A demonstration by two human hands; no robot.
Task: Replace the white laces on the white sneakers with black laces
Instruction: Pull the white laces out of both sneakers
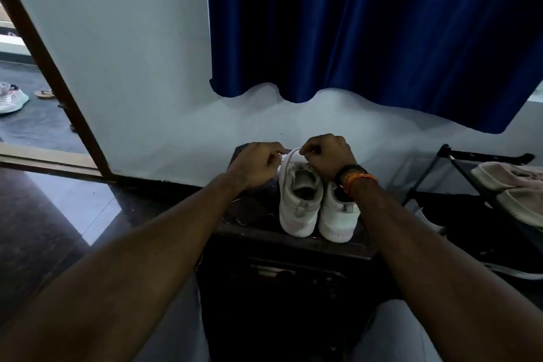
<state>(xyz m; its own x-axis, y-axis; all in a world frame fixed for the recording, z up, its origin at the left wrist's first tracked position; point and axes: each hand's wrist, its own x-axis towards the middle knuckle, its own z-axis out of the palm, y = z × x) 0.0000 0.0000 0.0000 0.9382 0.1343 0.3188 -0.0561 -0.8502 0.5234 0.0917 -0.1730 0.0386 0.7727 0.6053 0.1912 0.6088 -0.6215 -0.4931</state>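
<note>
White sneakers sit side by side on a dark table [293, 239], heels toward the near edge, toes pointing at the far wall [141, 67]. The left sneaker [298, 200] shows its open collar and grey insole; the right sneaker [338, 214] touches it along the side and is partly covered by the person's right wrist. Both hands are up at the far end of the left sneaker. The left hand [257, 166] has its fingers curled in, and its fingertips seem to pinch something thin just left of the toe; it is too small to tell whether that is a lace. The right hand [327, 156] is curled too, knuckles up, its fingertips bunched at the toe's rim, what they hold hidden beneath them. A black band [351, 172] and an orange thread [360, 179] circle the right wrist. No black lace can be made out. Above, a blue curtain [382, 23] hangs against the wall. At right, a black rack [470, 173] carries a pale pair of shoes [517, 188]. Far left, an open doorway [26, 97] shows more footwear on the floor outside.
</note>
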